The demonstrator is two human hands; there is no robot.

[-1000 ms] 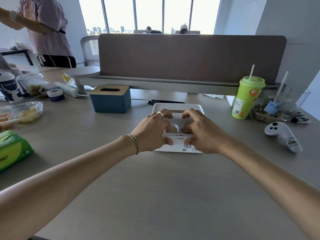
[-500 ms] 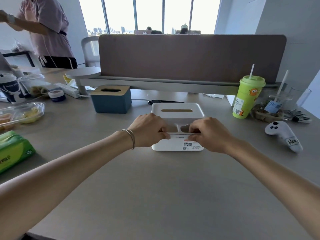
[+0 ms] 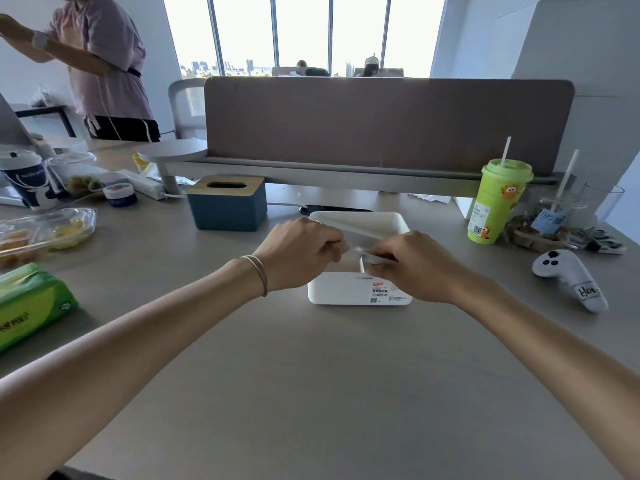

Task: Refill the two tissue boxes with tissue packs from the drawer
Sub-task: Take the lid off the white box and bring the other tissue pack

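A white tissue box (image 3: 346,294) with a printed label on its front wall stands at the middle of the desk. Its white lid (image 3: 370,223) is tilted, raised off the base. My left hand (image 3: 301,252) pinches the lid's left end. My right hand (image 3: 412,268) pinches a thin near edge of it above the box. The inside of the box is hidden by my hands. A blue tissue box with a wooden slotted top (image 3: 227,204) stands behind and to the left. A green tissue pack (image 3: 31,304) lies at the desk's left edge.
A green cup with a straw (image 3: 498,202), a glass jar (image 3: 557,216) and a white controller (image 3: 568,278) stand to the right. A clear food container (image 3: 41,233), cups and a power strip crowd the left. A brown partition (image 3: 388,126) closes the back. A person (image 3: 100,64) stands at the far left.
My hands drew together over the white box and curled on the lid. The lid, which lay flat, has tilted up. The person at the left has shifted an arm.
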